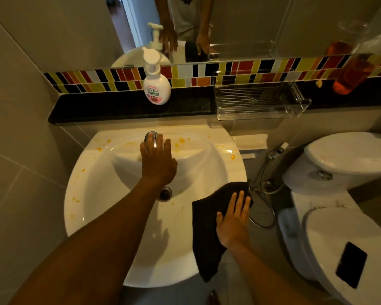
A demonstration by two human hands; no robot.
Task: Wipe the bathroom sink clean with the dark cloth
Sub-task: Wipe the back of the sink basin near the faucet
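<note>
The white bathroom sink (pixel 101 194) fills the middle of the head view, flecked with yellow-orange stains along its rim and bowl. A drain (pixel 165 194) sits in the bowl's centre. My left hand (pixel 157 160) reaches over the bowl, fingers resting on the chrome tap (pixel 151 137) at the back. The dark cloth (pixel 209 230) drapes over the sink's right rim, one corner hanging down off the edge. My right hand (pixel 234 219) lies flat on the cloth, fingers spread, pressing it against the rim.
A white pump soap bottle (pixel 156 82) stands on the black ledge (pixel 110 108) behind the sink, beside a clear plastic tray (pixel 260 100). A toilet (pixel 343 208) with a black phone (pixel 351 264) on its lid stands to the right. A spray hose (pixel 266 170) hangs between.
</note>
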